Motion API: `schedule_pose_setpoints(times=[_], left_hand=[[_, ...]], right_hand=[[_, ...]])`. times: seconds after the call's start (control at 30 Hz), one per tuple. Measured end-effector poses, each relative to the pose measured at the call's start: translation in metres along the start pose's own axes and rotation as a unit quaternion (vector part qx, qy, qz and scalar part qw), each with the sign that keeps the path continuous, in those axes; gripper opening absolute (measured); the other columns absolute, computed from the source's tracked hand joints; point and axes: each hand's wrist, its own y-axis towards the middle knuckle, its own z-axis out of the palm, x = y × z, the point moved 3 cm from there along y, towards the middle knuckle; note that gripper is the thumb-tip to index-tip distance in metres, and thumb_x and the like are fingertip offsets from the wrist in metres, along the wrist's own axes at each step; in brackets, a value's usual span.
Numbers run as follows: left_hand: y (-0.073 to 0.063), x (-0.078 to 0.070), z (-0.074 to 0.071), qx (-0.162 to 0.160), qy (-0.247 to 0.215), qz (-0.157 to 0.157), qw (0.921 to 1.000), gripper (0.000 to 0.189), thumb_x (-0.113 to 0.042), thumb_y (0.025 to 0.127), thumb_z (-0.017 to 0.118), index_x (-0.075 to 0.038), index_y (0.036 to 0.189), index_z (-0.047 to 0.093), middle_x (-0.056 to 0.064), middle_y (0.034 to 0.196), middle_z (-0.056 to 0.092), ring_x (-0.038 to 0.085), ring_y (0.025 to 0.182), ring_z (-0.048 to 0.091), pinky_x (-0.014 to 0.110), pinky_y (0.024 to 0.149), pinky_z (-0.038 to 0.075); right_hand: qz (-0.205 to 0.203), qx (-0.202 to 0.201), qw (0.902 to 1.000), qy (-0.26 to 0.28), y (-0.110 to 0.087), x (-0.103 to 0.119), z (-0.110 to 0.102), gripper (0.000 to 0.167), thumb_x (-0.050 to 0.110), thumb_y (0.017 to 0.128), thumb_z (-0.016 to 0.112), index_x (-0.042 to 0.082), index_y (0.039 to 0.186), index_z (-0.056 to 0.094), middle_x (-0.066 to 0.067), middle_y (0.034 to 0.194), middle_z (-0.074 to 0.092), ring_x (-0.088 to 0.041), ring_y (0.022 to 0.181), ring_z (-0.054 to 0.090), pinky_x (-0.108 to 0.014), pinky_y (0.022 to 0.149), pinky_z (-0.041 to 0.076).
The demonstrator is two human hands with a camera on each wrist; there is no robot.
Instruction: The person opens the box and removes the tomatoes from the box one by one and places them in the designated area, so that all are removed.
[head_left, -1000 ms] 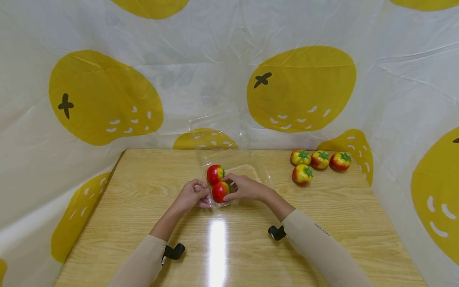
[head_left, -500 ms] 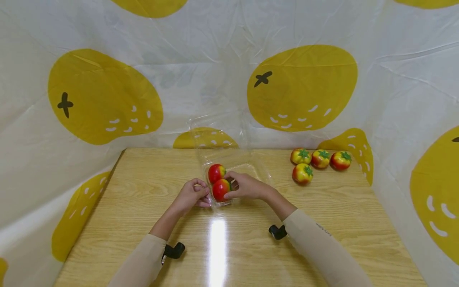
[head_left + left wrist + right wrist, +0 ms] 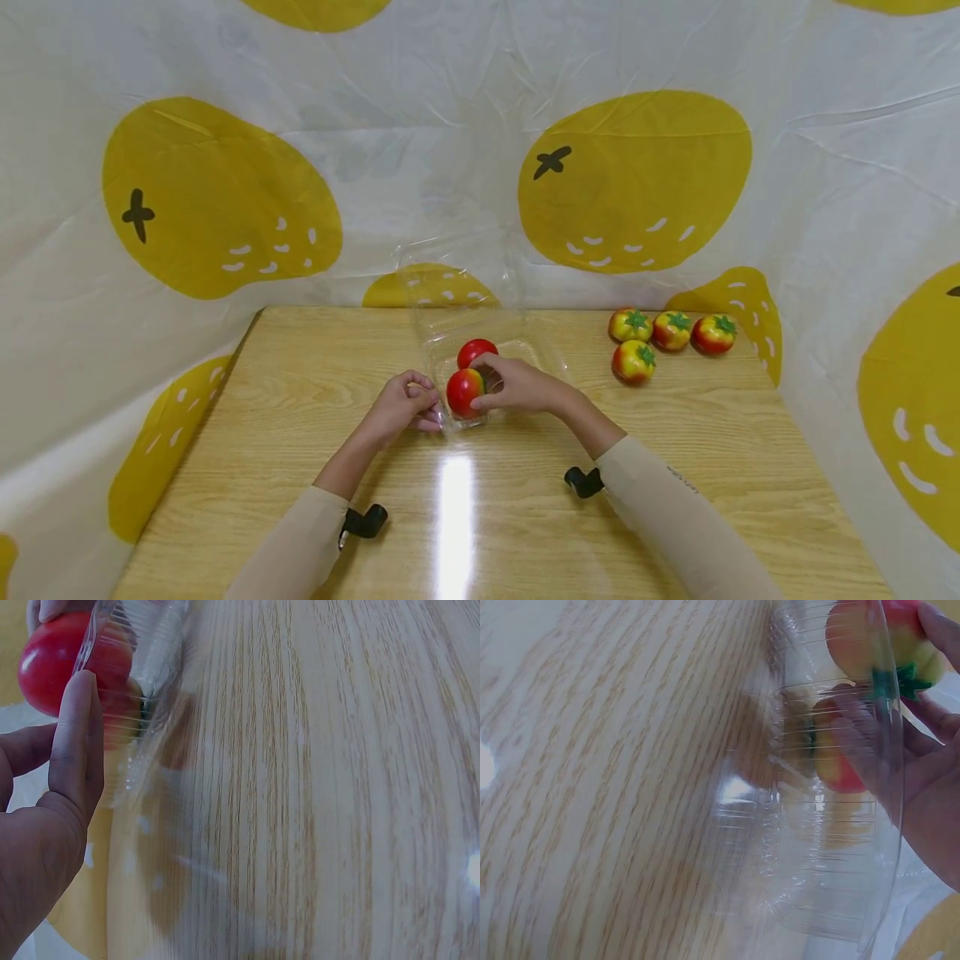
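A clear plastic clamshell box (image 3: 534,348) stands on the table, its lid (image 3: 459,250) tipped back toward the cloth. My left hand (image 3: 401,411) pinches the box's left rim near the front corner. My right hand (image 3: 525,386) reaches over the box and grips a red-yellow tomato (image 3: 462,393), thumb on the near side, fingers behind. In the right wrist view this tomato (image 3: 922,664) shows its green leafy top. Behind it in the box sits a second tomato (image 3: 476,348), partly hidden by my right fingers.
Several more tomatoes (image 3: 633,362) with green tops sit at the table's back right. The wooden table (image 3: 315,358) meets a hanging white cloth (image 3: 435,183) with yellow fruit prints. Small black wrist cameras (image 3: 365,522) stick out from both sleeves.
The rear tomato has rolled to the right inside the box, its red side now facing up. The gripped tomato has shifted slightly back with my right hand. My left hand stays put.
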Motion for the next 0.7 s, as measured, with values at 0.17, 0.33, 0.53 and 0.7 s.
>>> schedule_pose_setpoints(times=[0.17,0.33,0.53,0.7], left_hand=[[0.001,0.0,0.0,-0.002,-0.001,-0.002,1.0,0.021,-0.001,0.103,0.058,0.006,0.117,0.044,0.008,0.08,0.069,0.019,0.067,0.07,0.038,0.067,0.067],[0.002,-0.001,0.001,0.0,-0.005,0.002,1.0,0.022,0.001,0.104,0.056,0.009,0.12,0.043,0.008,0.079,0.068,0.018,0.066,0.07,0.037,0.066,0.067],[0.001,-0.003,0.002,-0.002,-0.007,0.004,1.0,0.021,0.003,0.104,0.054,0.01,0.12,0.042,0.007,0.078,0.067,0.018,0.066,0.07,0.037,0.065,0.067],[0.002,-0.002,0.002,-0.002,-0.012,0.005,0.9999,0.021,0.005,0.104,0.053,0.011,0.12,0.041,0.007,0.076,0.066,0.018,0.064,0.07,0.035,0.064,0.067]], right_hand=[[-0.002,-0.016,0.9999,0.004,-0.003,0.004,-0.004,0.06,0.034,0.092,0.079,0.01,0.139,0.052,-0.007,0.128,0.065,-0.022,0.114,0.062,-0.041,0.1,0.059],[-0.007,-0.038,0.9988,0.032,-0.01,0.008,-0.012,0.059,0.03,0.092,0.08,0.009,0.14,0.052,-0.01,0.133,0.064,-0.028,0.121,0.062,-0.046,0.104,0.058],[-0.004,-0.066,0.9961,0.059,-0.024,0.01,-0.025,0.059,0.027,0.091,0.081,0.009,0.14,0.052,-0.009,0.137,0.061,-0.03,0.125,0.061,-0.052,0.109,0.054],[-0.01,-0.09,0.9939,0.063,-0.039,0.01,-0.037,0.059,0.026,0.092,0.079,0.012,0.142,0.051,-0.008,0.14,0.059,-0.031,0.127,0.061,-0.055,0.11,0.052]])
